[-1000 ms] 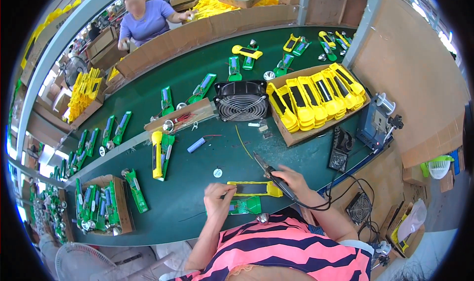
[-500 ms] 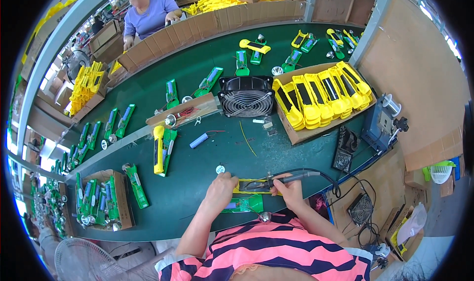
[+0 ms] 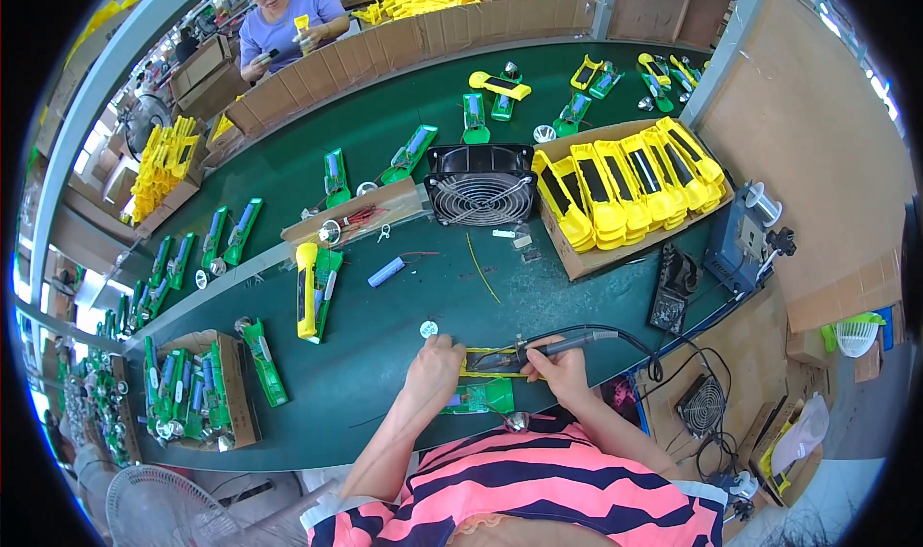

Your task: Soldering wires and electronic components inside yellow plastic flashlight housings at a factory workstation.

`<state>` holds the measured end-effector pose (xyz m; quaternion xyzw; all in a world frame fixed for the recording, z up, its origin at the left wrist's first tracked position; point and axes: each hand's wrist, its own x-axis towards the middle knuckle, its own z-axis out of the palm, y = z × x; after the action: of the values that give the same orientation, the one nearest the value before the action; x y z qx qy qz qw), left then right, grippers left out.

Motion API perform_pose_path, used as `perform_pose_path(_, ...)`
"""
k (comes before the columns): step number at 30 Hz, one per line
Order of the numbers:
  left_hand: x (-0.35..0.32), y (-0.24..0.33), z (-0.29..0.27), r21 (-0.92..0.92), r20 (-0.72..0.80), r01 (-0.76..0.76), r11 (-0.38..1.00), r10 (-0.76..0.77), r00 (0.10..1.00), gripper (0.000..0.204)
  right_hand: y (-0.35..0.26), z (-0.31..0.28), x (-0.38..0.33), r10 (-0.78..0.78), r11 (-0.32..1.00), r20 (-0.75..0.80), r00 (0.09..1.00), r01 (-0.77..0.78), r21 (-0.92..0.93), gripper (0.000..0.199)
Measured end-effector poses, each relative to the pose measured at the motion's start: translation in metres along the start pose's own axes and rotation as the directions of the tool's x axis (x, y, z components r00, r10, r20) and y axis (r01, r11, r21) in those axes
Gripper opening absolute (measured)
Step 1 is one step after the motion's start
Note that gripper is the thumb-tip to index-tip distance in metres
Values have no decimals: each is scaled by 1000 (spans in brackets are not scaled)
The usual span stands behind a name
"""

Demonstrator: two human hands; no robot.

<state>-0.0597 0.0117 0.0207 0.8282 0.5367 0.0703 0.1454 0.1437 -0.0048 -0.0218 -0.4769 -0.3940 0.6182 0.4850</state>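
My right hand (image 3: 562, 368) is closed around a soldering iron (image 3: 583, 339), whose tip end points left over a yellow flashlight casing (image 3: 478, 371) on the bench. At the casing's left end my left hand (image 3: 435, 366) is closed, its fingertips pinching the edge; anything smaller between them is hidden. Just nearer to me than the casing lies a green flashlight body (image 3: 492, 396) with a circuit board and a silver reflector (image 3: 517, 420). A small white disc (image 3: 429, 329) rests beyond my left fingers.
A fan (image 3: 479, 186) stands at mid-bench beside a carton of yellow casings (image 3: 615, 186). A soldering station (image 3: 742, 239) with a solder spool is at right, its cable (image 3: 658, 355) looping near my right hand. Green bodies fill a box (image 3: 245, 393) at left. A conveyor (image 3: 279, 186) passes behind.
My hands and the iron stay almost in place. Across the conveyor, a co-worker has raised both hands and now holds up a small yellow piece. Parts on the belt have shifted slightly right.
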Motion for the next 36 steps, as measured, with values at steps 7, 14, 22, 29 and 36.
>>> perform_pose_path(7,2,3,-2,-2,-6,11,1000,-11,1000,12,-8,-8,-11,-80,994,-38,996,83,76,10)
perform_pose_path(14,-2,4,-1,42,-29,28,999,-27,999,12,-30,-20,-31,-428,783,83,900,415,-463,22)
perform_pose_path(22,-1,6,-2,60,-50,12,998,-9,999,11,-16,-37,-26,-390,520,282,877,462,-718,52)
perform_pose_path(29,-1,1,5,83,-73,-4,997,10,997,8,-11,-40,-25,-381,548,245,891,432,-716,51)
perform_pose_path(36,-2,20,-21,3,-222,10,1000,-9,975,5,-17,-40,-23,-370,495,271,888,436,-752,51)
